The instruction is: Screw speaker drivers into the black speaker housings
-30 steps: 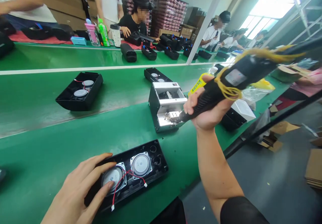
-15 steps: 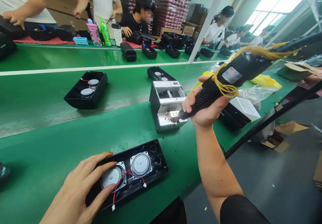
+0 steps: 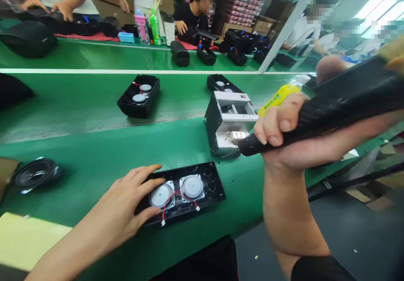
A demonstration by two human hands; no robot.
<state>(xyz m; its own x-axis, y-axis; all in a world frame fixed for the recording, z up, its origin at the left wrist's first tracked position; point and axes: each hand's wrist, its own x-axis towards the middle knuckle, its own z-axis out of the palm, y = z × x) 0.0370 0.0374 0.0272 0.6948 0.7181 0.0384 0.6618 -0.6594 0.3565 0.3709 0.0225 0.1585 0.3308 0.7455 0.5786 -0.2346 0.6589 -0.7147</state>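
Observation:
My left hand point(image 3: 131, 201) grips the left end of a black speaker housing point(image 3: 217, 190), fingers over the far edge and thumb by the near one. Two round silver speaker drivers point(image 3: 193, 187) sit in the housing, with red wires point(image 3: 176, 191) ending in white plugs lying across them. Raised at the right, my right hand point(image 3: 284, 137) is wrapped round a black electric screwdriver point(image 3: 347, 100), blurred at its rear. Its nose points left, just before the front of a grey screw feeder point(image 3: 235, 123); its bit does not show clearly.
A loose speaker point(image 3: 36, 173) and yellow paper point(image 3: 31, 241) lie at left. Behind the feeder are two black housings with drivers point(image 3: 140, 100) and a yellow bag point(image 3: 277, 97). Co-workers point(image 3: 192, 15) sit and stand across the green bench, past a white post point(image 3: 290, 24).
The view has swung left, so the bench things appear farther right. The screwdriver has come back nearer to me, its nose slightly clear of the feeder. My left hand stays on the housing.

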